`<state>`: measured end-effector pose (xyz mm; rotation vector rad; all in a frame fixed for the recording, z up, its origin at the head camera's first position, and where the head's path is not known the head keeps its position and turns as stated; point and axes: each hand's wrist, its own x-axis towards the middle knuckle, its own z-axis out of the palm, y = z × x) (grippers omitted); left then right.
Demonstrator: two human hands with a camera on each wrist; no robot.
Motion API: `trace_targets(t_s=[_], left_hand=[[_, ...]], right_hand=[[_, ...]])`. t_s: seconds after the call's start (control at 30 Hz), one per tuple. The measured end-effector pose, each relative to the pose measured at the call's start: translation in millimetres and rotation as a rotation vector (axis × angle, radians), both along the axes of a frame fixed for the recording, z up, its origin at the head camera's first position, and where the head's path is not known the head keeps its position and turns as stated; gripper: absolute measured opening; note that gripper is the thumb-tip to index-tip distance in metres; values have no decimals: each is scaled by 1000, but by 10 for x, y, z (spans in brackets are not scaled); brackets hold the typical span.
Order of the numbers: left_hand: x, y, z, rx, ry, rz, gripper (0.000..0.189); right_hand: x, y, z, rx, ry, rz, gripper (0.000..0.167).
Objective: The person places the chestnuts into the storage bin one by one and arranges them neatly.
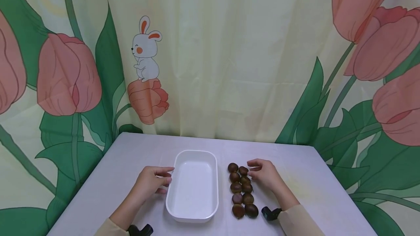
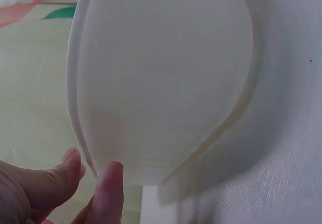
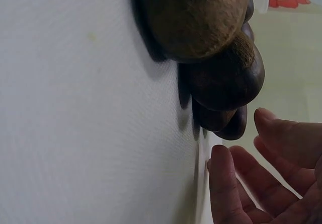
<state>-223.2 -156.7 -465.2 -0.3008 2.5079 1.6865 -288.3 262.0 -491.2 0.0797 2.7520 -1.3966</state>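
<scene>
A white rectangular tray (image 1: 193, 188) stands on the table with a bare bottom. My left hand (image 1: 150, 180) is at its left wall, fingertips at the rim; in the left wrist view the thumb and a finger (image 2: 108, 194) stand close to the tray's edge. To the right of the tray, several brown chestnuts (image 1: 251, 210) lie in two columns running away from me. Beside the far end of the right column is my right hand (image 1: 266, 173), nearest to the far chestnut (image 1: 243, 170). The right wrist view shows its thumb and fingers apart, with nothing between them.
A white cloth covers the table (image 1: 295, 177). Behind it hangs a curtain (image 1: 229, 65) printed with tulips and a rabbit. A black wrist device (image 1: 271, 213) sits by the right sleeve, another (image 1: 140, 230) by the left.
</scene>
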Motion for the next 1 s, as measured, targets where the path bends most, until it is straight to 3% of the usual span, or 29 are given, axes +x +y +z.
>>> trace_targets(t_s=[0.33,1.0], left_hand=[[11,11,-20,-3,7,-7,35],[-16,61,-24,-19,-17,15,30]], right_hand=[[-75,-50,-30,-57,-5,45,35],[-146,-83,-59,43,18,102,32]])
